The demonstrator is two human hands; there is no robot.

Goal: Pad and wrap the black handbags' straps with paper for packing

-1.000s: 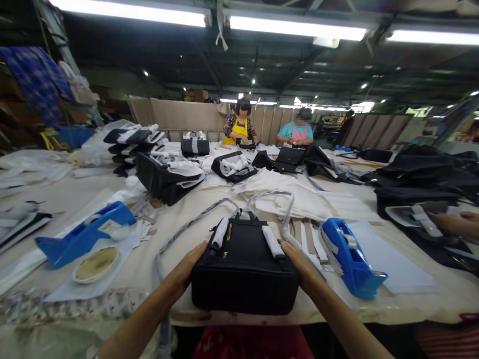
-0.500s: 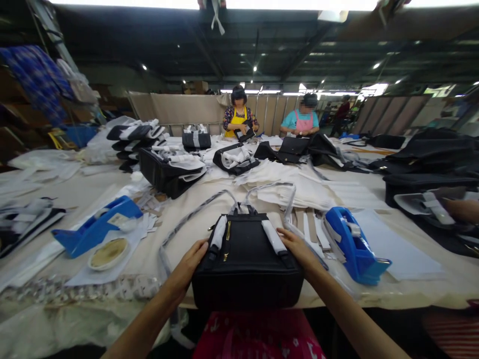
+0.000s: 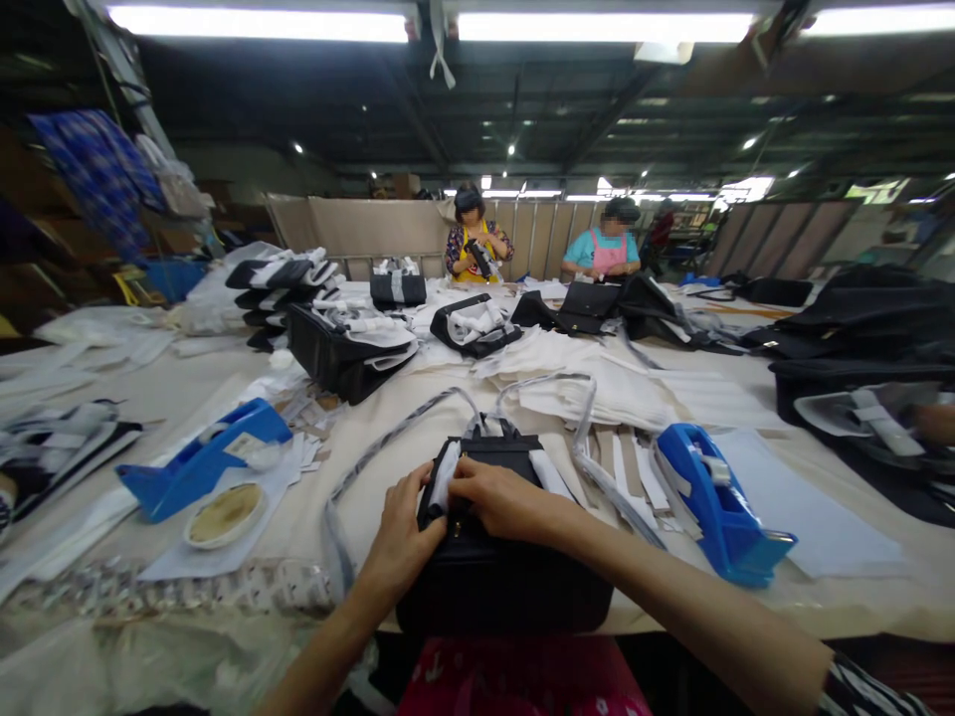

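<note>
A black bag (image 3: 522, 587) lies before me at the table's front edge, with its back straps wrapped in white. My left hand (image 3: 407, 532) grips its left side, the thumb pressing on the left wrapped strap (image 3: 446, 477). Across the bag reaches my right hand (image 3: 496, 497), its fingers closed beside that strap, over the gold zipper (image 3: 458, 527). What those fingertips pinch is hidden. The right wrapped strap (image 3: 550, 472) lies free of both hands. Long plastic-covered straps (image 3: 388, 433) loop out from the bag's far end onto the table.
Blue tape dispensers stand left (image 3: 205, 457) and right (image 3: 720, 507). A round dish (image 3: 225, 514) sits near the left one. Beyond are a stuffed black bag (image 3: 335, 358) and white sheets (image 3: 597, 378). Two co-workers sit across the table; another person's hand (image 3: 936, 423) shows at right.
My right hand has left the bag's right side and crossed to the left wrapped strap. My left hand has moved inward, its thumb onto that strap. The view has tilted up slightly.
</note>
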